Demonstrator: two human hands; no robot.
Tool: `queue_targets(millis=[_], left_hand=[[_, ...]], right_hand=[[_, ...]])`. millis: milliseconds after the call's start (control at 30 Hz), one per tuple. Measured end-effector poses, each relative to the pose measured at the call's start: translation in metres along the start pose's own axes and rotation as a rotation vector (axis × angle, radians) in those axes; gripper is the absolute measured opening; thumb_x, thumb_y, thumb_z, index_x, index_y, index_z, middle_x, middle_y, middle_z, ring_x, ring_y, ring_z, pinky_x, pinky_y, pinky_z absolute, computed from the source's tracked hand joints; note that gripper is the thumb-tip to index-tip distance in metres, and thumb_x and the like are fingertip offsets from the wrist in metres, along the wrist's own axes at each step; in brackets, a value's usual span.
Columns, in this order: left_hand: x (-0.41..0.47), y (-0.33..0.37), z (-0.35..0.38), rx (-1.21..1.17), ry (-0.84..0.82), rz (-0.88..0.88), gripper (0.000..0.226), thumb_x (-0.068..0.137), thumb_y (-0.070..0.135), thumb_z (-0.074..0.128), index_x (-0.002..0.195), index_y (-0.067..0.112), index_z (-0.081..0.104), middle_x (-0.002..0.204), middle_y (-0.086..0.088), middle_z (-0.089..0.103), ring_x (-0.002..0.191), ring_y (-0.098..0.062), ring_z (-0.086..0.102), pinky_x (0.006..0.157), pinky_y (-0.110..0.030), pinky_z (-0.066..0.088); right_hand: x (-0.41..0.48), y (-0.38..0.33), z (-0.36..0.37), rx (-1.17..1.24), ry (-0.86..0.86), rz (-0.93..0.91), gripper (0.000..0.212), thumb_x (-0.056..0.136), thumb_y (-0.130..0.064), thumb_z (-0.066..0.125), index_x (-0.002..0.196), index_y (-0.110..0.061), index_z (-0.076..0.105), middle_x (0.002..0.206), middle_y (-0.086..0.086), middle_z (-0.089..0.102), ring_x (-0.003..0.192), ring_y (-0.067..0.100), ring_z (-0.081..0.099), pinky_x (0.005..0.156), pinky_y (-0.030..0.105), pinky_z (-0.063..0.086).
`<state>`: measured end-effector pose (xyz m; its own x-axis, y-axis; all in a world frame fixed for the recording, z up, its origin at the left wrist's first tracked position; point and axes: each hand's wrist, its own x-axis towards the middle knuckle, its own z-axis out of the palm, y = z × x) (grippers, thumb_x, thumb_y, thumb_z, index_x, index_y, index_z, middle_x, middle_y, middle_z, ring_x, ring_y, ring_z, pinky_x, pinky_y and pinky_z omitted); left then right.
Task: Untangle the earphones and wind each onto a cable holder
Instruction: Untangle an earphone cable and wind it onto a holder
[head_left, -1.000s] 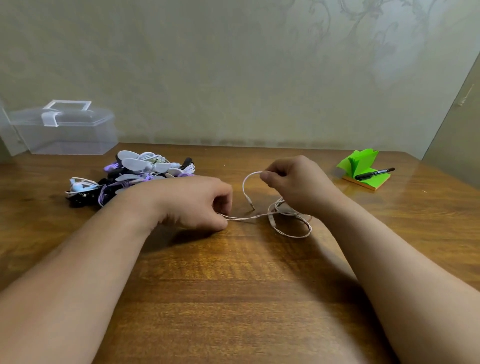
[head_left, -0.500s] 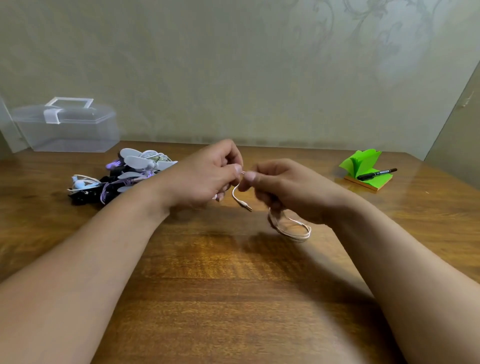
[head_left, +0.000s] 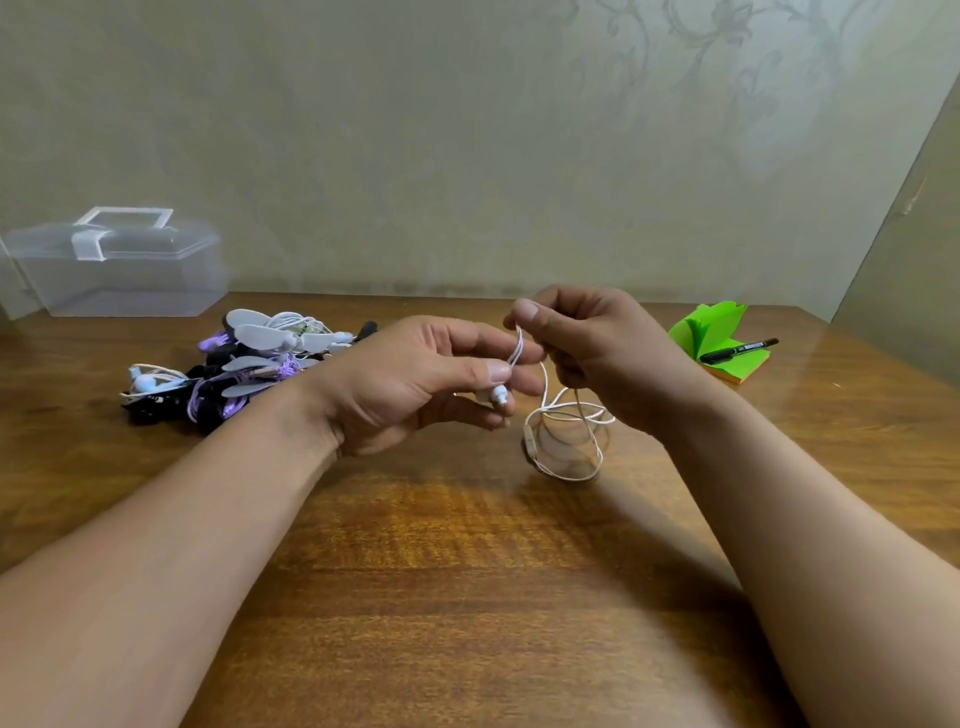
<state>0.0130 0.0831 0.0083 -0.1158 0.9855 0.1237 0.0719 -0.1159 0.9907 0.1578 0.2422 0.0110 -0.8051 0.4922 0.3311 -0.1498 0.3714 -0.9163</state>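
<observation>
The wooden table (head_left: 467, 597) runs back to a pale wall. At mid-table my left hand (head_left: 410, 384) curls round a white earbud (head_left: 498, 396), thumb pinning its lead. My right hand (head_left: 602, 358) pinches the same cable (head_left: 544, 395) just above, I judge to draw it straight. The slack loops sag onto the table on the right. The tangled pile (head_left: 244, 364) of earphones and holders lies far left.

Both hands (head_left: 415, 382) (head_left: 597, 348) pinch white earphone cable (head_left: 545, 410)
</observation>
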Motion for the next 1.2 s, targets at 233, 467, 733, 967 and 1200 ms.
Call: queue_targets(millis=[233,467,733,967,1200], left_hand=[[0.008,-0.001,-0.002,-0.119,0.143,0.136,0.037,0.099,0.005,0.056,0.134,0.015,0.064,0.128,-0.006,0.072,0.082,-0.007,0.063,0.078,-0.021,0.049],[0.016,-0.016,-0.015,0.491,0.381,0.187,0.041,0.108,0.011,0.049,0.144,0.029,0.055,0.129,0.010,0.070,0.082,0.006,0.060,0.073,-0.012,0.046],[0.006,-0.017,-0.008,1.035,0.196,0.086,0.021,0.107,0.015,0.050,0.112,0.026,0.067,0.110,0.011,0.065,0.105,-0.007,0.060,0.092,-0.028,0.048],[-0.001,0.000,0.002,0.680,0.095,0.039,0.028,0.107,0.011,0.047,0.094,0.022,0.070,0.090,0.010,0.064,0.076,0.003,0.053,0.071,-0.016,0.042],[-0.002,0.002,-0.001,0.141,-0.134,0.051,0.036,0.103,0.005,0.051,0.132,0.014,0.068,0.096,-0.004,0.061,0.083,-0.026,0.040,0.069,-0.026,0.042]], right_hand=[[0.000,0.010,0.015,0.049,-0.031,0.086,0.021,0.107,-0.022,0.057,0.104,-0.010,0.074,0.072,0.002,0.054,0.055,0.011,0.039,0.051,0.026,0.035],[-0.007,0.003,0.032,-0.521,-0.047,-0.011,0.024,0.105,-0.033,0.061,0.086,-0.024,0.071,0.070,-0.005,0.066,0.054,0.002,0.049,0.056,0.023,0.036],[-0.008,-0.009,0.019,-0.659,0.052,-0.116,0.019,0.096,-0.033,0.072,0.082,-0.020,0.074,0.063,-0.009,0.057,0.054,0.005,0.045,0.050,0.018,0.032],[-0.005,-0.012,0.000,-0.326,0.036,-0.080,0.021,0.093,-0.026,0.078,0.090,-0.008,0.070,0.064,-0.010,0.063,0.048,0.000,0.046,0.048,0.015,0.034],[-0.001,-0.004,-0.011,0.153,-0.073,0.039,0.019,0.091,-0.028,0.070,0.085,-0.010,0.067,0.066,0.003,0.041,0.049,0.007,0.027,0.043,0.019,0.024]])
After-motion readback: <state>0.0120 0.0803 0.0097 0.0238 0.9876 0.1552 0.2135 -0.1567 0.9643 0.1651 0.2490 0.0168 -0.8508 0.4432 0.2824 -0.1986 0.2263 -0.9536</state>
